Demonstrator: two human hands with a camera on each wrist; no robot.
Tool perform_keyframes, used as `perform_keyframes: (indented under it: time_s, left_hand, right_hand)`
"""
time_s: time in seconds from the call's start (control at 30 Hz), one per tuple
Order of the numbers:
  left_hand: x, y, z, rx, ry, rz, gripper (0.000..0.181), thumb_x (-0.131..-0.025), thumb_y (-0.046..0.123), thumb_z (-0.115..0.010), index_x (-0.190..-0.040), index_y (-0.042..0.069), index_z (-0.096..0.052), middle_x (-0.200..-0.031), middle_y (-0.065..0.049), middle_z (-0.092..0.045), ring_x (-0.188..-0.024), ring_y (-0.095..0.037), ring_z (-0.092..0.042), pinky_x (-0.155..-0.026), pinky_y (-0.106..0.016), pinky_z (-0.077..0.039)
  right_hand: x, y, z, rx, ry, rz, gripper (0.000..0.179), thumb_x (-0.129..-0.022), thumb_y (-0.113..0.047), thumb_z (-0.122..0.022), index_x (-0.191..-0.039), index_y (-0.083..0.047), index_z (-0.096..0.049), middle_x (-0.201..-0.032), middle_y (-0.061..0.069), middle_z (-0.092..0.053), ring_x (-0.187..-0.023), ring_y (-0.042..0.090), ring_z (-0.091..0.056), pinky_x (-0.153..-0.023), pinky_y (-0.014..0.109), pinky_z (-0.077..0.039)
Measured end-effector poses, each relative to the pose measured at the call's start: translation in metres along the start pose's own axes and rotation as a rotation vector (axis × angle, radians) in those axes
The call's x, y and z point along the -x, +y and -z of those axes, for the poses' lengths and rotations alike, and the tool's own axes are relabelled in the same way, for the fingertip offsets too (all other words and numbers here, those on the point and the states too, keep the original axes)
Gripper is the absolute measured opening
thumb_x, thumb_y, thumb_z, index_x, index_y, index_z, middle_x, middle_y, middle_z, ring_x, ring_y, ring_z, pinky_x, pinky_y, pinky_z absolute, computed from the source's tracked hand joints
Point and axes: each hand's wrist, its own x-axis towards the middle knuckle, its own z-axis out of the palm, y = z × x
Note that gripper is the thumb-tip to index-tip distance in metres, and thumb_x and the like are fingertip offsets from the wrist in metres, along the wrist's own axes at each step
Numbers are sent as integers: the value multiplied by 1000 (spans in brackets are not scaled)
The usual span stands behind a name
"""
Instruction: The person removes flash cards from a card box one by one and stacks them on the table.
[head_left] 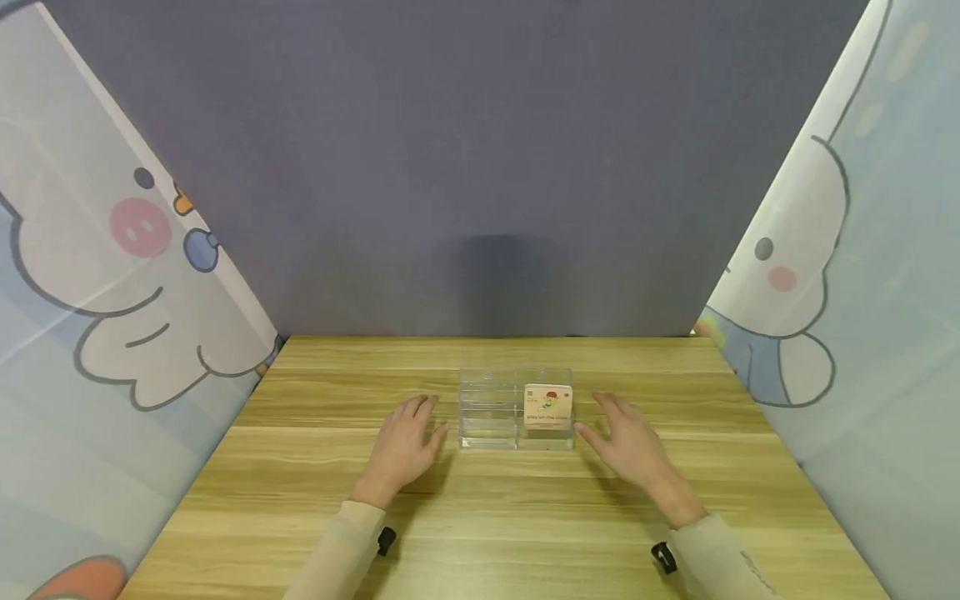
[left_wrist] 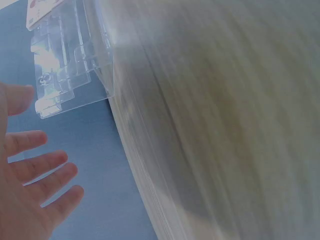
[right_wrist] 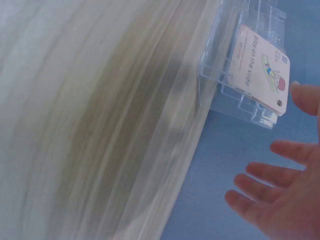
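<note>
A clear plastic tiered card holder [head_left: 487, 429] stands on the table, divided into a left and a right column. In its right column leans a stack of picture cards [head_left: 548, 407], the front one reading "play on the slide". My left hand [head_left: 402, 443] is just left of the holder, fingers spread and holding nothing. On the other side my right hand [head_left: 628, 442] has its thumb close to the holder's right edge, also with nothing in it. The right wrist view shows the card [right_wrist: 262, 70] beside the thumb, with a gap between them.
The wood-grain table [head_left: 480, 517] extends around the holder to a dark grey-blue partition [head_left: 480, 167] at the back. Cartoon-printed curtains hang on the left [head_left: 97, 350] and right [head_left: 862, 467]. Black wristbands sit at both sleeves.
</note>
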Motion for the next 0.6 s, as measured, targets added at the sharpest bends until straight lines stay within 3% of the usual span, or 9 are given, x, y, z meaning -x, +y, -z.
perform_keyframes:
  time_s: [0.6]
  left_hand:
    - [-5,9,-7,195,-46,108,46,-103,26,-62,-140,0,-55,-140,-21,-57,-132,-43,-50,-110,-59,-38]
  right_hand:
    - [-8,-13,-2,-86,96,7,52,-99,-30,-68,-134,7,-57,-132,27,-61,-120,47,-57,-96,62,-48]
